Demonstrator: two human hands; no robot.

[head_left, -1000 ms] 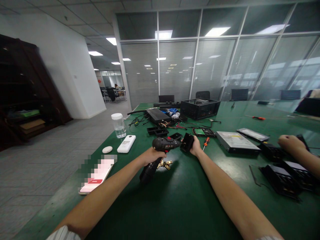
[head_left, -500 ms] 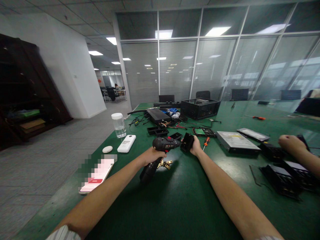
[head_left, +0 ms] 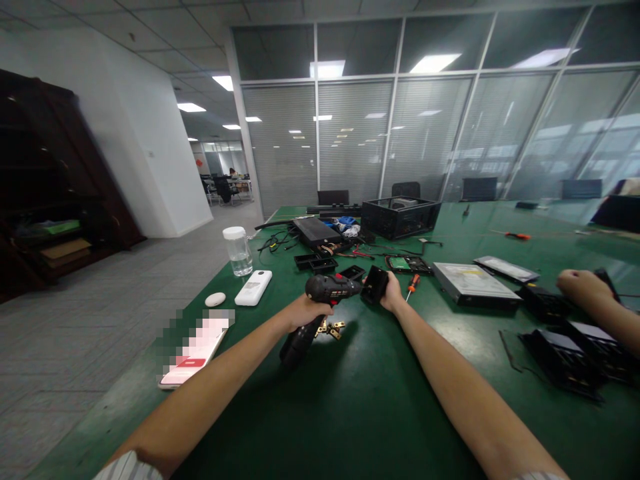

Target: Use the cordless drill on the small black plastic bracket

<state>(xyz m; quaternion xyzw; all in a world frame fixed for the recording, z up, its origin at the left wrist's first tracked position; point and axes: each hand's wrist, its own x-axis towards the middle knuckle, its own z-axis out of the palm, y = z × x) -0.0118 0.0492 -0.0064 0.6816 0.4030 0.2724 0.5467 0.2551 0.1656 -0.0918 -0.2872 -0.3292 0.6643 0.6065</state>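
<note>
My left hand [head_left: 306, 313] is wrapped round the grip of a black cordless drill [head_left: 330, 288], whose nose points right. In my right hand [head_left: 393, 293] is a small black box-like part [head_left: 374, 285], tilted up off the table. The drill's tip meets or nearly meets this part's left side; I cannot tell whether they touch. Below the drill lie several small brass-coloured metal pieces [head_left: 334, 329] on the green table [head_left: 370, 413]. An orange-handled screwdriver [head_left: 413, 285] rests just right of my right hand.
Left stand a clear jar [head_left: 240, 253], a white device [head_left: 253, 288] and a phone [head_left: 195, 360]. Behind are black trays [head_left: 323, 265], cables and an open black case [head_left: 400, 217]. To the right lie a silver drive [head_left: 475, 283], black brackets [head_left: 563, 360] and another person's hand [head_left: 585, 287].
</note>
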